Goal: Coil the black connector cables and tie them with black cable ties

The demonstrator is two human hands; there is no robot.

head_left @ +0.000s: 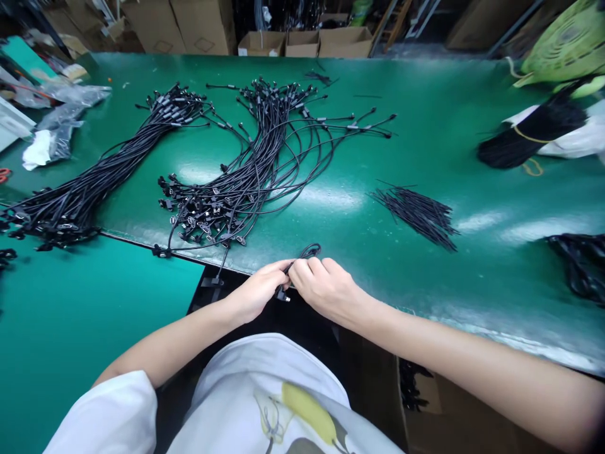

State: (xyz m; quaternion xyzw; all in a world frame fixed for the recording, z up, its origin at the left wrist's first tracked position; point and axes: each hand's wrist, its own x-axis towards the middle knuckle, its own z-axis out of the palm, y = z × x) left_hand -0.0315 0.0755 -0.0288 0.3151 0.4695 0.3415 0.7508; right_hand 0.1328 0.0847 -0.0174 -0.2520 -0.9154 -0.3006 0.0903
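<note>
At the front edge of the green table, my left hand [265, 287] and my right hand [321, 284] meet, both closed on one coiled black cable [309, 251]. Its loop sticks out beyond my fingers, and a connector end hangs below them. What my fingertips pinch is mostly hidden. Just past my hands lies a loose pile of black cables [265, 151] with connectors at both ends. A second, straighter cable bundle [123, 154] lies to its left. Thin black ties [418, 214] are heaped to the right.
A bundle of black strands [532, 132] with a yellow band lies at the far right, near a green fan [567, 44]. Black coiled cables [581, 261] rest at the right edge. Plastic bags [61, 126] lie at the left. Cardboard boxes [345, 43] stand behind the table.
</note>
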